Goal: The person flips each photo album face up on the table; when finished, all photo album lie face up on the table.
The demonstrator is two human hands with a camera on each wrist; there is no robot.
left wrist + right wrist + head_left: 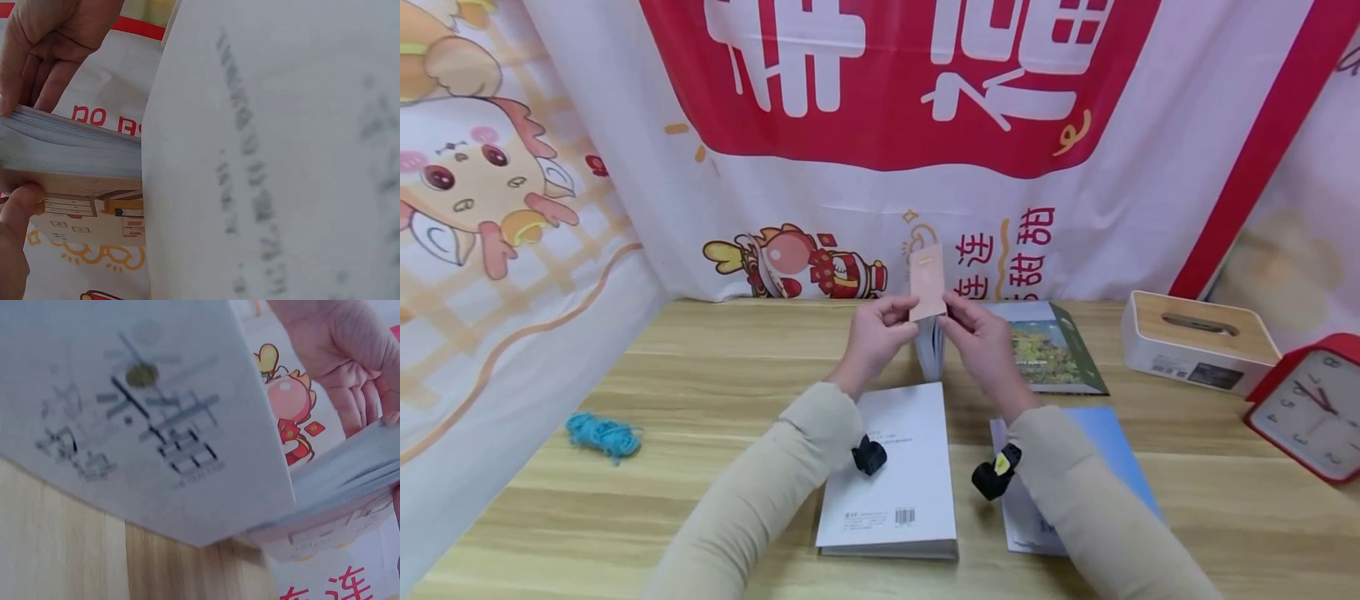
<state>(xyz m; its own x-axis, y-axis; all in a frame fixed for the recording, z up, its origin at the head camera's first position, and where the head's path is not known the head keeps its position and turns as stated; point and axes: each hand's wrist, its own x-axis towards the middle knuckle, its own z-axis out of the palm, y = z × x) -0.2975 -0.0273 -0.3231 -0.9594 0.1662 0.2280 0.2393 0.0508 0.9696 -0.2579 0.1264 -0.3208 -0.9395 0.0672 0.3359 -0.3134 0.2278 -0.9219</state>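
Both hands hold a book with a pinkish cover (928, 283) above the table, toward the wall. Its pages (930, 346) show below that cover from the head. My left hand (878, 333) pinches its left edge, and my right hand (976, 335) grips the right edge. In the left wrist view, my left thumb or finger presses the illustrated cover (81, 228), with the right hand (56, 50) at the far side of the pages. The left hand (350, 362) shows at the top of the right wrist view. A white book (895, 467) lies nearer the person.
A blue-covered book (1108, 442) lies partly under the right forearm. Behind it is a green album (1052, 350). A wood-topped tissue box (1202, 337) and red clock (1311, 408) stand right; teal yarn (602, 435) lies left.
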